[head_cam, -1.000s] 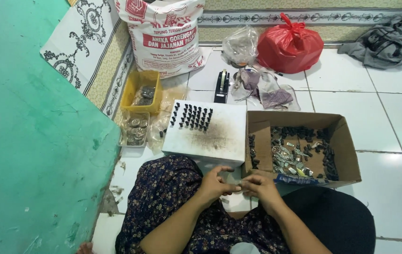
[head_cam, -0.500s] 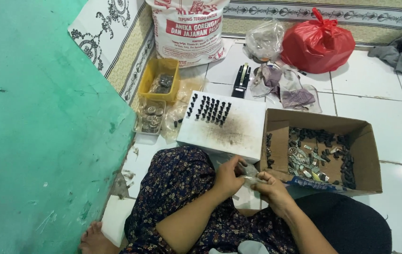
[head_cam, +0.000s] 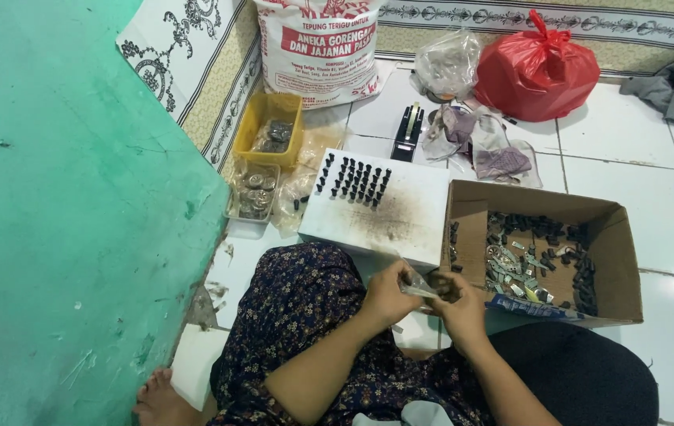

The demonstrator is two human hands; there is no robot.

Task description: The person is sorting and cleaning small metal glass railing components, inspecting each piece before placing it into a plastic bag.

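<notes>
Two hands meet over our lap: our left hand (head_cam: 388, 293) and our right hand (head_cam: 457, 304) are both curled shut, pinching between them a small clear plastic bag (head_cam: 418, 285), just in front of the near edge of the white board (head_cam: 400, 225). We cannot tell what the bag holds. On the far part of the board stand rows of small black pieces (head_cam: 357, 180). Right of the board, touching it, sits an open cardboard box (head_cam: 621, 260) with black and metal parts loose inside. Left of the board lie a clear tray (head_cam: 250, 197) and a yellow tray (head_cam: 270, 130). Farther back we see a printed white sack (head_cam: 317, 55) and a tied red bag (head_cam: 538, 71).
</notes>
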